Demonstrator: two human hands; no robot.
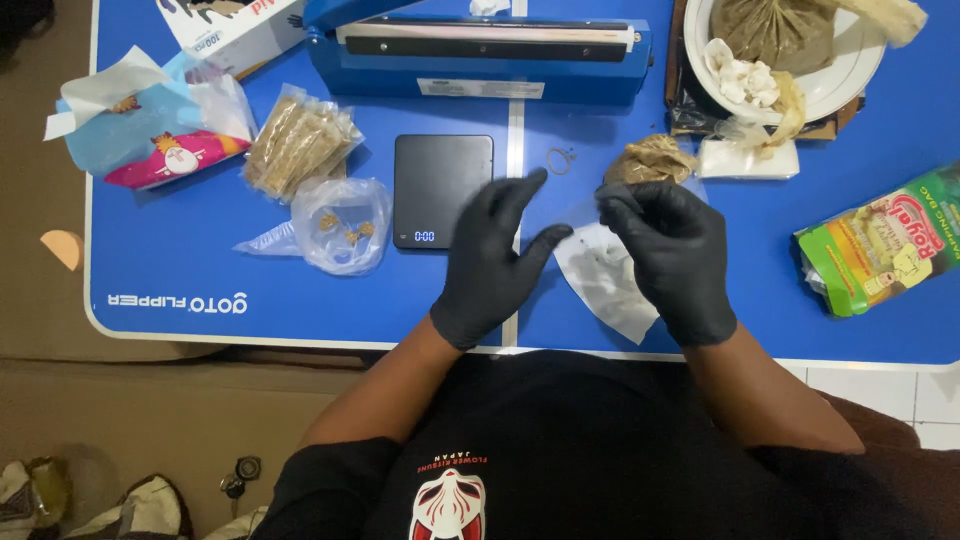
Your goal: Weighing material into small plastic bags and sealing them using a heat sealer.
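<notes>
Head view: right hand pinches thin clear plastic bag.

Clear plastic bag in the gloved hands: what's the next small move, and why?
Probably part the mouth of the clear plastic bag with the left hand. The right hand pinches its top edge, the left hand is open beside it with fingers spread, and the bag hangs flat and looks empty. The black scale sits bare just left of the hands.
</notes>
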